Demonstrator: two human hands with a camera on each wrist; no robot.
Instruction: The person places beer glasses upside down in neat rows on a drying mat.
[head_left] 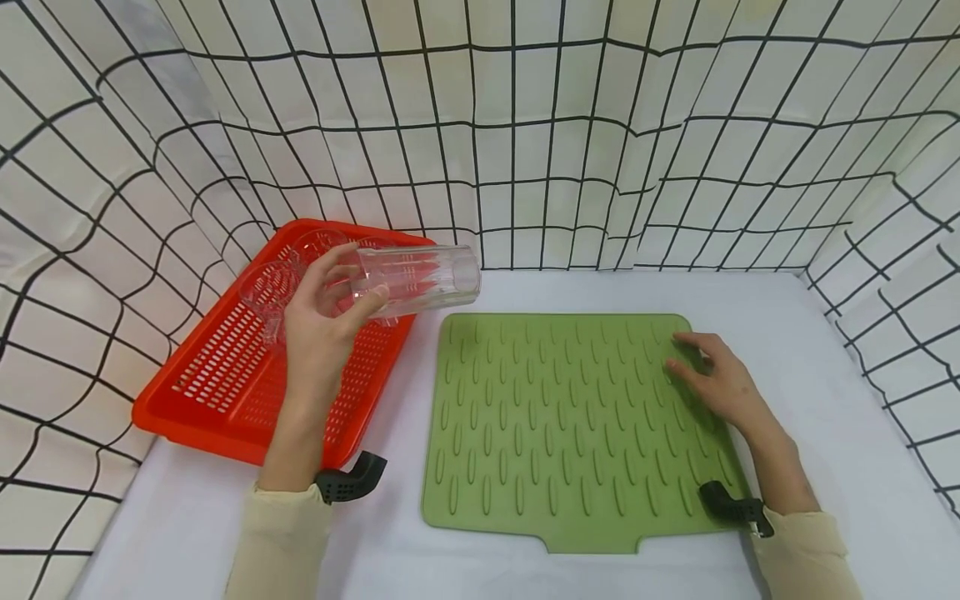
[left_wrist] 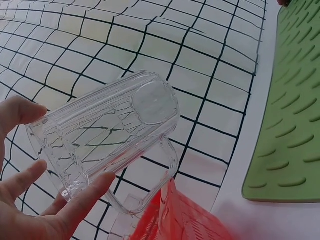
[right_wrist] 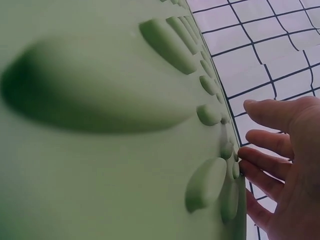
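Note:
My left hand [head_left: 322, 304] grips a clear glass mug [head_left: 431, 279] by its rim end, with thumb and fingers spread around it. The mug lies sideways in the air over the right side of a red basket [head_left: 247, 446], its base pointing right. In the left wrist view the mug's handle [left_wrist: 172, 155] shows on its lower side. My right hand [head_left: 716, 379] rests at the right edge of a green ridged mat [head_left: 555, 417], fingers loosely bent and holding nothing. The right wrist view shows its fingertips right at the mat's edge.
Inside the basket, several clear glass items [head_left: 270, 287] sit toward the back left. A white cloth surface [head_left: 390, 533] lies under basket and mat. White walls with a black grid [head_left: 555, 150] rise behind and at both sides.

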